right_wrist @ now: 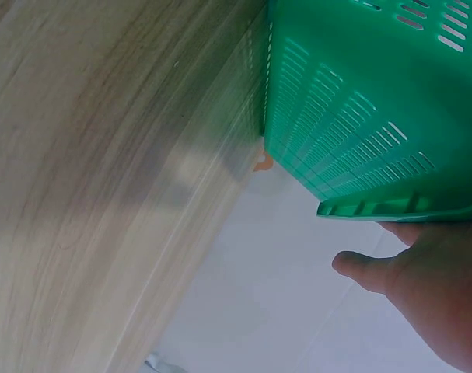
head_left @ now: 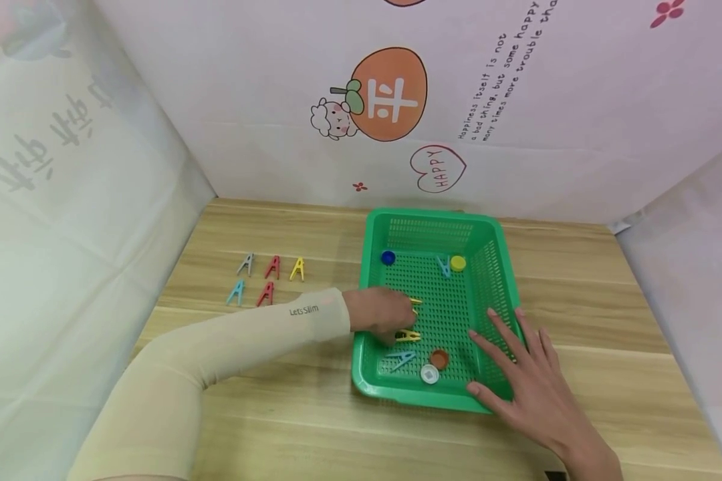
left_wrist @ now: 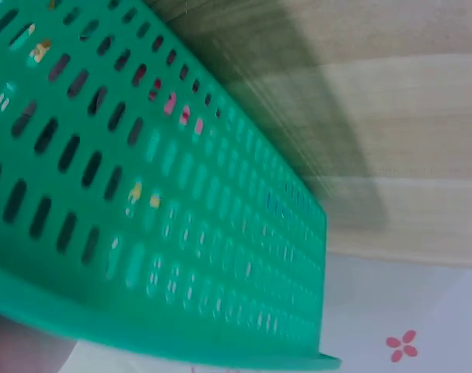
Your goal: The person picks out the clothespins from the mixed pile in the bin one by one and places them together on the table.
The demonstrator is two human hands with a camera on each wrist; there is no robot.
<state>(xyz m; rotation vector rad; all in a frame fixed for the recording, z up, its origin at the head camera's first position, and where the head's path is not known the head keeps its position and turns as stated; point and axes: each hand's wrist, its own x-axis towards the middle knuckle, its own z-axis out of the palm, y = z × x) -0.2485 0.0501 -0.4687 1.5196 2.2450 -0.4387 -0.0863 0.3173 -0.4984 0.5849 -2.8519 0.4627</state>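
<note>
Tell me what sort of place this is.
Probably a small makeshift tabletop booth: pale sheets rise on three sides of a wood-grain table holding a green basket and loose clothespins.

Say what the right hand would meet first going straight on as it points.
Right hand: probably the yellow cap, judging from the head view; depth is unclear, so the green basket might stop it first.
</note>
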